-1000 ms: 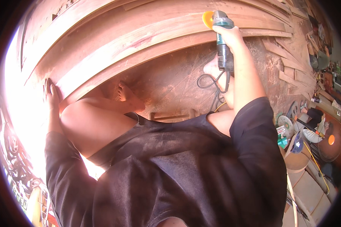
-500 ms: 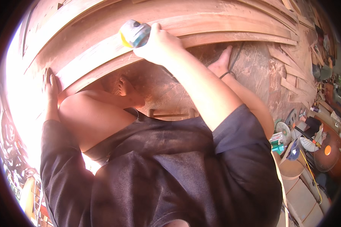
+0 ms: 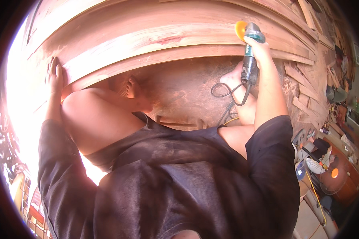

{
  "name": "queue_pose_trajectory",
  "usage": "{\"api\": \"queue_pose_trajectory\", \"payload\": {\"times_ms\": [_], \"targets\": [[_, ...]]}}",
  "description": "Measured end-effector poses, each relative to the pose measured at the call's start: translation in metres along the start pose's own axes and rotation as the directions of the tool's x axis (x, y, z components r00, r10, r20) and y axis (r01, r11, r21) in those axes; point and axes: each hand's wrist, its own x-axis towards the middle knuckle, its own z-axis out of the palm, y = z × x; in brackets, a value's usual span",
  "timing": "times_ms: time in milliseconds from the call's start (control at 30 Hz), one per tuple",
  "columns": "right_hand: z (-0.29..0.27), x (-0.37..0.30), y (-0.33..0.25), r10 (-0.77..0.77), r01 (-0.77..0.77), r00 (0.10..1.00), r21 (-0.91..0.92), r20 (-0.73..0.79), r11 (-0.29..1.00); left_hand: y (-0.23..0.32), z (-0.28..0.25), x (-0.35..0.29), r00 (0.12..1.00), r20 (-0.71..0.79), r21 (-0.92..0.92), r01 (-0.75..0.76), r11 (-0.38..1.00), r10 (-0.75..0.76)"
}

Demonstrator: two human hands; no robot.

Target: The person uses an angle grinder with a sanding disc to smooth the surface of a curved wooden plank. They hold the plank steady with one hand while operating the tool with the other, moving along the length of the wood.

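Note:
My right hand [image 3: 259, 48] is wrapped round an angle grinder [image 3: 249, 59] with a dark teal body, a grey head and a yellow disc. The disc is over the right part of a long, pale reddish wooden board [image 3: 159, 40]; whether it touches the wood I cannot tell. From the tool's rear end a black cord [image 3: 240, 99] loops down past my right foot. On the far left my left hand [image 3: 55, 77] lies flat, fingers stretched out, against the left end of the board. A narrower board edge [image 3: 147, 61] runs along the near side.
More long planks [image 3: 119, 16] lie beyond the board. Short wood offcuts [image 3: 303, 87] are scattered on the right. My bare left foot [image 3: 132, 88] is close to the near edge. A wooden stool [image 3: 179, 121] shows below me, and tools and a round brown disc [image 3: 339, 177] crowd the lower right.
My right hand has carried the angle grinder from the middle of the board to its right part, and the tool now points away from me. My left hand has barely moved.

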Motion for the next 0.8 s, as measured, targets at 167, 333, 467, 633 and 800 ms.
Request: {"api": "queue_pose_trajectory", "payload": {"times_ms": [167,333,467,633,800], "targets": [[0.029,-0.053,-0.033,-0.013,0.004,0.990,0.068,0.140,0.998,0.009,-0.006,-0.002,1.000,-0.025,0.030,0.018,0.999,-0.017],[0.110,-0.156,-0.110,-0.283,0.329,0.858,-0.034,0.429,0.944,0.013,-0.013,-0.004,0.999,-0.013,0.062,0.044,0.997,-0.043],[0.156,-0.228,-0.176,-0.260,0.496,0.799,-0.349,0.542,0.796,0.010,-0.005,0.001,0.999,-0.003,0.058,0.041,0.998,-0.041],[0.138,-0.210,-0.171,-0.241,0.479,0.817,-0.387,0.523,0.788,0.003,-0.003,-0.001,0.999,-0.018,0.057,0.039,0.998,-0.038],[0.104,-0.142,-0.102,-0.310,0.380,0.895,-0.187,0.320,0.906,0.014,-0.011,0.000,0.999,-0.019,0.099,0.049,0.994,-0.047]]}}
